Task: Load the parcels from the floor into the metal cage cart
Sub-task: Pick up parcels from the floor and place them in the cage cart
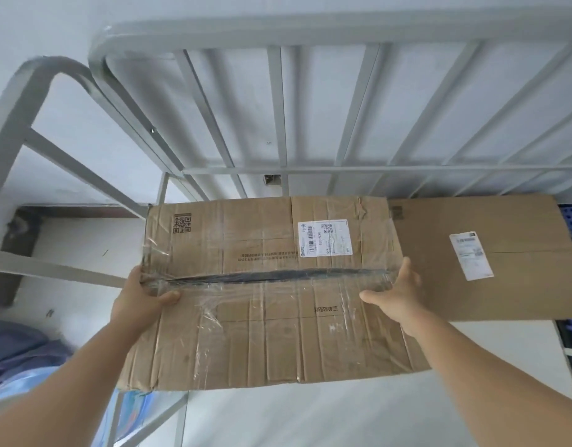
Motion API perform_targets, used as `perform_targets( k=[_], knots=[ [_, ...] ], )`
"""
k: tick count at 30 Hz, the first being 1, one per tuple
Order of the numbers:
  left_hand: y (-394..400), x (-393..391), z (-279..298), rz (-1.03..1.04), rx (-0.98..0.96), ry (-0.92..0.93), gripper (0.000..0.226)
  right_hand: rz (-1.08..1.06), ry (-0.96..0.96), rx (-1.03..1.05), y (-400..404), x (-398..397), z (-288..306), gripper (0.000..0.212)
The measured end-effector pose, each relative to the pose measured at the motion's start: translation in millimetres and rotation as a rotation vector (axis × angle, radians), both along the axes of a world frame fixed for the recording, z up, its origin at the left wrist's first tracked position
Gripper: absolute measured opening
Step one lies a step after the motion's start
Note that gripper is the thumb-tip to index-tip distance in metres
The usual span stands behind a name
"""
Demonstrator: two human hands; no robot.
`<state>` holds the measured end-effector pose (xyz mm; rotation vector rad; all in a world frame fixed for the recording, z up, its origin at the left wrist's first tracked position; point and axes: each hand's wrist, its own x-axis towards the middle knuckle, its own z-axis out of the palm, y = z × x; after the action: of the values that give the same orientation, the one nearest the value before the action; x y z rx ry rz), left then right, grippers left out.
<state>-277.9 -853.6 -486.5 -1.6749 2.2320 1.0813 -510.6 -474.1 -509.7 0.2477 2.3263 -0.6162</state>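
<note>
Both hands clamped on one crumpled cardboard parcel (271,291), held level between them at frame centre. Left hand (142,296) at the parcel's nine o'clock edge: thumb laid over the top face, remaining fingers hidden under or behind the side. Right hand (397,293) at its three o'clock edge: thumb on the top face pointing toward nine o'clock, fingers wrapped along the side wall. Forearms reaching in from five and seven o'clock.

Parcel top face wrapped in clear tape, split by a dark open seam running from nine to three o'clock between the two thumbs. White shipping label (325,237) toward one o'clock of the seam, printed QR mark near the eleven o'clock corner.

Second cardboard parcel (491,253), smoother, at three o'clock of the held one, partly tucked behind the right hand, carrying its own white label. Touching or merely close to the held one: cannot tell.

Grey metal cage cart (278,101) bars rising at twelve o'clock behind both parcels, another barred side panel at ten o'clock. Blue plastic wrap (17,359) bunched at eight o'clock, outside the bars. Pale floor at six o'clock beneath the held parcel.
</note>
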Motion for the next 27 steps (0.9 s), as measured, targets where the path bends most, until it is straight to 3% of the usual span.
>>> perform_targets(
  k=[15,27],
  knots=[
    [-37,-52,-136,0.035,0.087,0.025,0.075,-0.027,0.039,0.05,-31,-43,-122,0.125],
    [-42,-81,-178,-0.045,0.043,0.007,0.081,-0.037,0.107,0.057,-37,-66,-160,0.129]
  ],
)
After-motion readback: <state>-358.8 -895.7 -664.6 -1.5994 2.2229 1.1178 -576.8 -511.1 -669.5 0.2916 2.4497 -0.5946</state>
